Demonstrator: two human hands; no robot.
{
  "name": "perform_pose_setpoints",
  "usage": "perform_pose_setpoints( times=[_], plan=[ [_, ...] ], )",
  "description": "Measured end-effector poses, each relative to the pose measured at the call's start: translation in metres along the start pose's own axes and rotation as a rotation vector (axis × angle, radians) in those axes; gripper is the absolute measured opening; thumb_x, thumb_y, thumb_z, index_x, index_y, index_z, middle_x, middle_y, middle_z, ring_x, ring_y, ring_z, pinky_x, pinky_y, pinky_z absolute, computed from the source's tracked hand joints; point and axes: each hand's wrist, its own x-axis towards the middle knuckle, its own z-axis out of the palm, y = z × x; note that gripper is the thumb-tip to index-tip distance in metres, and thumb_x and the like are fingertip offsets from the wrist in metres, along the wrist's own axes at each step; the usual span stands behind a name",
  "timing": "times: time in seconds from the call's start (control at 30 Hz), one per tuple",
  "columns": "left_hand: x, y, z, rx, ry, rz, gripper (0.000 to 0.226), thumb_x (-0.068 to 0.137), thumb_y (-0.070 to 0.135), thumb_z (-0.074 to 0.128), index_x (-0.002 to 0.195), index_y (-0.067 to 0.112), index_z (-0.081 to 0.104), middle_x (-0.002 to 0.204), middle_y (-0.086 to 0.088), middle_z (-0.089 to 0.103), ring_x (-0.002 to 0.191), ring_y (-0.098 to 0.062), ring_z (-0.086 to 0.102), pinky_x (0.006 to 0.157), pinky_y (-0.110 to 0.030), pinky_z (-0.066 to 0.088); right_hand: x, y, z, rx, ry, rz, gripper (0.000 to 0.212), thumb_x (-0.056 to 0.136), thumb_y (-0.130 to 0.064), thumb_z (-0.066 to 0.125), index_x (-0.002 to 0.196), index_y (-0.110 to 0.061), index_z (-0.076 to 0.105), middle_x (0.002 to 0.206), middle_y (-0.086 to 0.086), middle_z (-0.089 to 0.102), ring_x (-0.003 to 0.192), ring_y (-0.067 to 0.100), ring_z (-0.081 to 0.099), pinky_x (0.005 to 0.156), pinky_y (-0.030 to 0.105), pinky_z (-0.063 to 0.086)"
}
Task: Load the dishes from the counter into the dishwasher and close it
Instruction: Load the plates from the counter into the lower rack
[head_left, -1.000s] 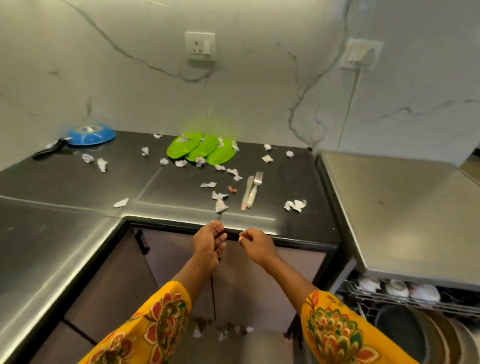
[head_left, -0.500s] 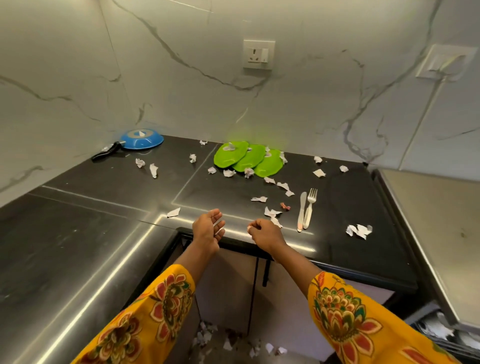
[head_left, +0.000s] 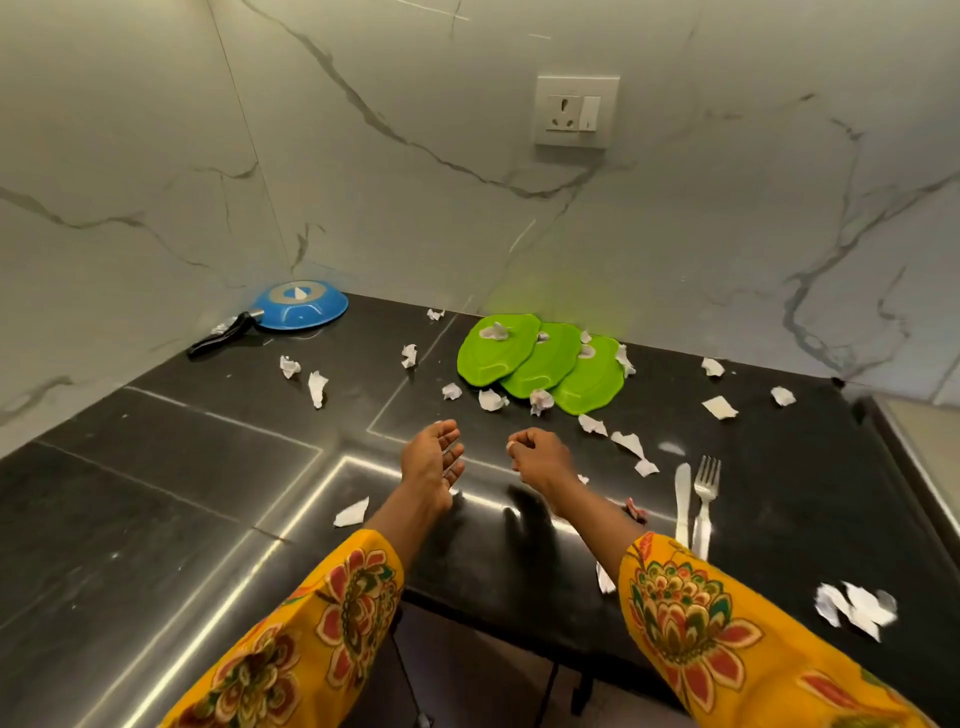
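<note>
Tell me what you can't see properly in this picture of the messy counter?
- Right hand: fingers curl over something small and pale, too small to identify in the head view.
- Scrap near the yellow sleeve: partly covered by it.
- Dishwasher: beyond the frame's edge.
- Blue pan: lies upside down, so its inside is hidden.

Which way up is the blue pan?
Upside down: the blue pan lies rim-down on the counter, its flat grey base facing up, black handle pointing left.

Counter: pan overturned in the back left corner, handle toward the left edge; three overlapping plates at mid back edge. Knife and fork side by side near the front right, fork rightmost; paper scraps scattered throughout.
</note>
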Motion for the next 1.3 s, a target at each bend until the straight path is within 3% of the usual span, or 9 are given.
perform_pose_setpoints(
  times=[0.23,0.4,0.47,0.57,0.63,0.73,0.87,1.07,1.3],
  plan=[
    [0.067,0.015,0.028,-0.030,0.033,-0.044,0.020,0.094,0.019,0.046,0.099,0.010,0.063,0.113,-0.008,0.058,0.097,-0.019,0.054,0.081,-0.029,0.042,0.096,-0.012,0.013,0.151,0.020,0.080,0.012,0.081,-0.022,0.056,0.071,-0.028,0.053,0.087,0.005,0.062,0.084,0.021,0.054,0.084,0.045,0.049],
    [0.106,0.020,0.050,-0.091,0.041,-0.079,0.037,0.095,0.016,0.046,0.129,0.003,0.054,0.131,-0.010,0.053,0.124,-0.024,0.048,0.093,-0.029,0.036,0.146,-0.021,0.017,0.311,0.064,0.154,0.005,0.068,-0.025,0.054,0.071,-0.022,0.053,0.079,0.008,0.058,0.074,0.025,0.052,0.070,0.039,0.042],
    [0.123,0.022,0.057,-0.094,0.043,-0.088,0.031,0.096,0.016,0.044,0.121,0.005,0.057,0.119,-0.008,0.055,0.112,-0.021,0.052,0.087,-0.027,0.038,0.157,-0.028,0.016,0.341,0.067,0.174,0.007,0.077,-0.018,0.054,0.073,-0.022,0.050,0.076,0.008,0.056,0.065,0.023,0.049,0.067,0.036,0.041],
    [0.145,0.025,0.071,-0.107,0.057,-0.094,0.018,0.095,0.013,0.042,0.082,0.014,0.054,0.080,-0.002,0.048,0.070,-0.012,0.045,0.062,-0.019,0.036,0.170,-0.034,0.014,0.419,0.037,0.212,0.018,0.085,-0.008,0.051,0.075,-0.022,0.046,0.064,0.004,0.048,0.050,0.017,0.042,0.056,0.032,0.039],
    [0.157,0.027,0.079,-0.097,0.069,-0.102,0.023,0.097,0.013,0.040,0.077,0.014,0.051,0.073,-0.002,0.052,0.067,-0.010,0.044,0.058,-0.018,0.036,0.179,-0.033,0.016,0.456,0.019,0.235,0.020,0.085,-0.005,0.050,0.076,-0.022,0.044,0.062,0.004,0.045,0.048,0.016,0.039,0.048,0.030,0.032],
    [0.173,0.028,0.088,-0.142,0.099,-0.113,0.018,0.096,0.011,0.042,0.082,0.014,0.053,0.066,-0.006,0.057,0.060,-0.014,0.046,0.052,-0.020,0.038,0.188,-0.031,0.022,0.478,0.044,0.260,0.011,0.085,-0.007,0.051,0.087,-0.016,0.048,0.066,0.006,0.049,0.053,0.018,0.045,0.056,0.032,0.041],
    [0.185,0.029,0.094,-0.132,0.180,-0.066,0.028,0.094,-0.001,0.044,0.068,0.010,0.047,0.062,-0.008,0.043,0.045,-0.014,0.038,0.035,-0.014,0.027,0.194,-0.033,0.026,0.552,0.073,0.274,0.030,0.086,-0.009,0.055,0.108,-0.019,0.036,0.087,0.012,0.054,0.061,0.020,0.052,0.062,0.034,0.049],
    [0.157,0.030,0.102,-0.149,0.108,-0.074,0.026,0.086,-0.010,0.040,0.070,0.010,0.047,0.065,-0.009,0.045,0.053,-0.015,0.038,0.033,-0.010,0.029,0.190,-0.047,0.027,0.772,0.111,0.270,0.045,0.076,-0.012,0.070,0.115,-0.009,0.047,0.114,0.018,0.059,0.101,0.037,0.062,0.082,0.052,0.055],
    [0.108,0.029,0.083,-0.280,0.006,-0.117,0.012,0.088,0.001,0.043,0.082,0.008,0.052,0.074,-0.008,0.053,0.060,-0.014,0.049,0.048,-0.017,0.040,0.150,-0.065,0.009,0.697,0.146,0.084,0.013,0.076,-0.004,0.063,0.077,-0.017,0.060,0.094,0.016,0.068,0.092,0.037,0.066,0.080,0.056,0.054]
  ],
)
